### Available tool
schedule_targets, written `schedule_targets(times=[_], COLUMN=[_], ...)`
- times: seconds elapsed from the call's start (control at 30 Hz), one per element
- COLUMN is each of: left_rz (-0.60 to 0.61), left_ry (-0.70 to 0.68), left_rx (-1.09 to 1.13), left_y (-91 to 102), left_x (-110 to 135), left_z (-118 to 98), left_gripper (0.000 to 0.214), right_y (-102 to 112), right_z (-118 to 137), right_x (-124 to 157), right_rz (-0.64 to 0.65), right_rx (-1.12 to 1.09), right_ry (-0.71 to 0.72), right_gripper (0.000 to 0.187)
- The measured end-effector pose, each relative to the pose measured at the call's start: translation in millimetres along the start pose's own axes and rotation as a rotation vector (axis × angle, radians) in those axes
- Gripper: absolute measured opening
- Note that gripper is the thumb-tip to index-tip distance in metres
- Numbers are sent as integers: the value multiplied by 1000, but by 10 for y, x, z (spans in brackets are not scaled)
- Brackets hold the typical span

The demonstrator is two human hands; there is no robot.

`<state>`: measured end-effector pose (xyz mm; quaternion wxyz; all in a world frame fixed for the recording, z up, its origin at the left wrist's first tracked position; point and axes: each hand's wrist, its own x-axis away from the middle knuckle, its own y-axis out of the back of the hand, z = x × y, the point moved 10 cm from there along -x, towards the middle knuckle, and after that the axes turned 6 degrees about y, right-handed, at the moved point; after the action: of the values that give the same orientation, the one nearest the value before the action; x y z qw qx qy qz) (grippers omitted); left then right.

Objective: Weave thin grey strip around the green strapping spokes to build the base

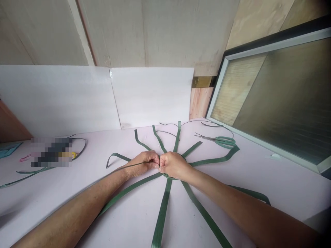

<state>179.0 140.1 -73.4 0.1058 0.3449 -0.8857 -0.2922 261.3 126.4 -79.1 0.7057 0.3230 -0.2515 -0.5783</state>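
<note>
Flat green strips (163, 206) spread out like spokes over the pale tabletop, meeting at a small woven centre (169, 176) partly covered by my hands. My left hand (144, 162) is closed in a pinch on a thin dark green strip (116, 169), which trails back along my left forearm. Right against it, my right hand (172, 162) is curled with its fingers pressed together at the left edge of the woven centre. What the right fingertips grip is hidden, though they meet the left fingertips near the thin strip.
Green-handled scissors (224, 140) lie at the back right, below a framed glass pane (279, 100). Thin loose strips (196, 121) curve along the back. At left are a blurred dark object (51, 153) and more strips (26, 177). White boards (152, 96) line the wall.
</note>
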Motion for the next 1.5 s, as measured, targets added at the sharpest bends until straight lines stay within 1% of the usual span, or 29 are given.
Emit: schedule_targets(times=[0.1,0.17,0.23,0.3,0.33,0.4,0.47,0.53,0.63,0.7,0.77,0.87,0.93,1.0,1.07,1.13,1.2,1.27,1.33,1.4,1.43,1.5], left_rz=[-69,-100,-130,-145,-154,-180,-224,-279,-380,-456,-544,-661,-701,-713,-702,-662,-596,-517,-450,-399,-376,-330], left_ry=[-103,-142,-156,-158,-149,-112,-62,-17,65,111,126,83,49,14,-24,-34,-13,13,22,23,22,20], left_rx=[-127,-211,-287,-339,-362,-402,-445,-480,-539,-610,-686,-773,-818,-834,-823,-803,-790,-775,-746,-711,-699,-683], left_y=[7,12,27,29,30,31,36,46,97,148,204,231,192,126,47,-36,-129,-238,-355,-478,-542,-667], left_x=[8,21,26,19,11,-5,0,51,227,394,573,802,899,945,938,876,784,703,660,649,651,661], left_z=[-71,-98,-111,-118,-113,-83,-32,15,44,-22,-188,-542,-738,-843,-843,-737,-579,-453,-418,-459,-495,-564], left_gripper=[17,15,11,10,9,9,10,10,10,12,15,18,18,17,18,19,20,20,18,15,14,14], right_y=[25,109,318,616,760,984,1128,1193,1173,1127,1060,984,956,899,837,814,835,833,757,643,589,493], right_z=[-26,-25,-3,-8,-32,-105,-179,-244,-308,-304,-260,-185,-166,-155,-143,-137,-124,-41,111,246,284,279], right_x=[40,108,220,385,485,694,899,1080,1258,1303,1284,1221,1199,1197,1216,1242,1273,1315,1351,1366,1361,1322], right_rz=[1,-17,-102,-243,-311,-407,-470,-511,-537,-538,-500,-413,-351,-255,-176,-168,-237,-309,-317,-270,-247,-211], right_rx=[-56,-179,-345,-448,-450,-421,-366,-307,-270,-239,-185,-87,-5,57,82,139,259,334,283,165,117,58], right_ry=[17,51,114,172,182,175,167,163,174,207,257,306,292,274,269,255,219,225,306,388,409,403], right_gripper=[13,11,13,17,18,22,25,27,31,32,32,29,26,27,29,27,22,18,19,21,22,24])
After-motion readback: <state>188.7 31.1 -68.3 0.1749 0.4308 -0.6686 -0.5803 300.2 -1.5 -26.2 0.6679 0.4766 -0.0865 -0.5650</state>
